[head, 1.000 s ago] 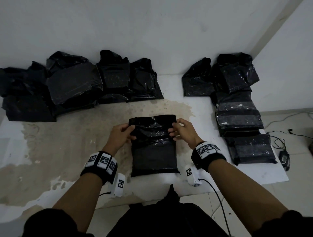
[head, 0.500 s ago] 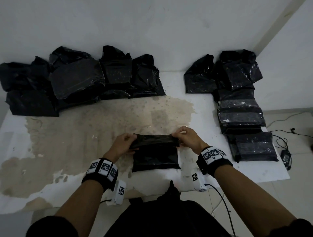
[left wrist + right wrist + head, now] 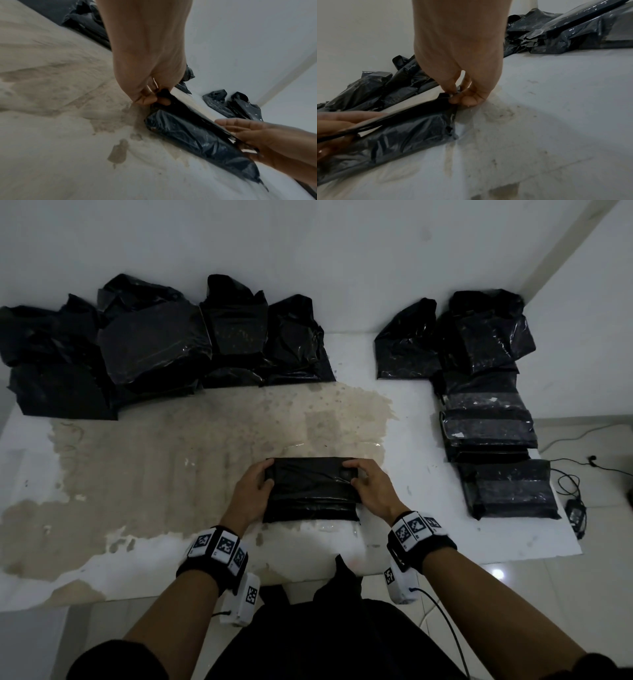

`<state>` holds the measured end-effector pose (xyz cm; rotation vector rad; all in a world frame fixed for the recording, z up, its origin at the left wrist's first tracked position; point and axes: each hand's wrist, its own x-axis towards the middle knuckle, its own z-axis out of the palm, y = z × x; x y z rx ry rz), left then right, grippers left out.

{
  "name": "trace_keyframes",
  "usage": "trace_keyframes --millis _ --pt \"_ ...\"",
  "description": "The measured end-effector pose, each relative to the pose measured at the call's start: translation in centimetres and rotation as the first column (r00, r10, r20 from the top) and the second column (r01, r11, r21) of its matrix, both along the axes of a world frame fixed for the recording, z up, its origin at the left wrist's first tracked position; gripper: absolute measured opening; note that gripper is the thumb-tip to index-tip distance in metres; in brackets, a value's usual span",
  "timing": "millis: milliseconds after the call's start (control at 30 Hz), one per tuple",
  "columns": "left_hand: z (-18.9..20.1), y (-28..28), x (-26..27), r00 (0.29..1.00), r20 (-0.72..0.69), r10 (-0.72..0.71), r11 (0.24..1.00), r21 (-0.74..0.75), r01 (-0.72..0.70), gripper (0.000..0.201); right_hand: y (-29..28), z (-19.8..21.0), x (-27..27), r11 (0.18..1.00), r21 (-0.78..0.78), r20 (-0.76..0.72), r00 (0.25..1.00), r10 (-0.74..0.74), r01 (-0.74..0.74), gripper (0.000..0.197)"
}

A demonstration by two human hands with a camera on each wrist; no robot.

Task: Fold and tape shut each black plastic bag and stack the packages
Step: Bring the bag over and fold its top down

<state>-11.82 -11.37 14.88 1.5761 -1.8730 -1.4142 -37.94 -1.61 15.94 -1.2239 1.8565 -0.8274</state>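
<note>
surface: white table [image 3: 428,433] against a white wall, with a large tan patch where the top layer was worn off
work item: folded black plastic bag [image 3: 310,491] lay flat on the table near the front edge, between both hands
flap: top flap was folded over toward the person; in both wrist views its edge stood raised off the bag body
left hand [image 3: 251,491]: closed on the bag's left end, thumb and fingers pinching the flap corner
right hand [image 3: 371,491]: closed on the bag's right end, same pinch on the flap corner
back left: heap of loose crumpled black bags [image 3: 154,350] along the wall
right side: row of flat taped black packages [image 3: 489,436] overlapping down the table's right edge
floor, right: black cables and adapter [image 3: 575,513]
</note>
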Motion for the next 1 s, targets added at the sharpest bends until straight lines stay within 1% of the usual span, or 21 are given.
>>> trace_keyframes --millis 100,200,233,267,300,367,433,467,500,567,667,767,900,1000 --pt "-0.6 0.6 0.1 0.995 0.097 -0.027 0.988 -0.148 0.041 0.042 -0.3 -0.3 0.3 1.000 -0.014 -0.073 0.997 -0.002 0.001 0.037" --pt "-0.9 1.3 0.1 0.992 0.109 0.057 0.963 -0.268 -0.026 0.039 -0.3 -0.6 0.6 0.999 0.039 -0.114 0.993 -0.029 0.033 0.030" --pt "-1.0 1.5 0.0 0.988 0.131 0.085 0.942 -0.334 -0.037 0.040 0.0 -0.7 0.8 0.998 0.029 -0.161 0.986 -0.049 0.054 0.030" --pt "-0.9 1.8 -0.2 0.981 0.169 0.091 0.918 -0.397 -0.017 0.043 0.3 -0.8 1.0 0.998 -0.018 -0.244 0.967 -0.069 0.067 0.032" --pt "-0.7 2.2 -0.5 0.976 0.211 0.061 0.896 -0.442 0.039 0.047 0.7 -0.9 1.2 0.996 -0.074 -0.344 0.936 -0.073 0.051 0.034" --pt "-0.5 3.1 -1.4 0.947 0.303 -0.107 0.834 -0.491 0.251 0.054 1.1 -0.9 1.7 0.985 -0.164 -0.509 0.860 -0.040 -0.051 0.039" --pt "-1.1 4.1 -2.2 0.856 0.435 -0.279 0.721 -0.493 0.486 0.057 0.9 -1.1 2.7 0.965 -0.188 -0.607 0.794 0.033 -0.184 0.043" --pt "-1.6 4.5 -2.5 0.806 0.496 -0.323 0.680 -0.470 0.562 0.059 0.8 -1.6 3.4 0.954 -0.167 -0.643 0.761 0.087 -0.250 0.046" --pt "-2.0 4.8 -2.7 0.774 0.533 -0.341 0.670 -0.439 0.598 0.062 0.8 -2.3 4.2 0.942 -0.128 -0.671 0.727 0.148 -0.310 0.050" --pt "-2.8 5.1 -2.9 0.756 0.569 -0.324 0.701 -0.392 0.596 0.064 1.1 -3.8 5.8 0.924 -0.051 -0.698 0.675 0.239 -0.380 0.054" --pt "-3.5 5.4 -2.8 0.755 0.606 -0.252 0.747 -0.374 0.550 0.062 1.6 -5.0 6.8 0.938 0.009 -0.685 0.681 0.257 -0.346 0.058" --pt "-3.7 5.4 -2.3 0.775 0.599 -0.202 0.797 -0.359 0.486 0.065 1.8 -5.0 6.2 0.942 0.039 -0.710 0.654 0.261 -0.334 0.061" --pt "-4.1 5.2 -1.3 0.798 0.586 -0.139 0.854 -0.338 0.397 0.069 2.6 -5.2 4.4 0.959 0.030 -0.697 0.681 0.223 -0.283 0.066" --pt "-3.9 5.4 -0.8 0.808 0.580 -0.105 0.858 -0.357 0.368 0.069 3.5 -5.4 2.9 0.970 0.015 -0.700 0.690 0.182 -0.241 0.067"
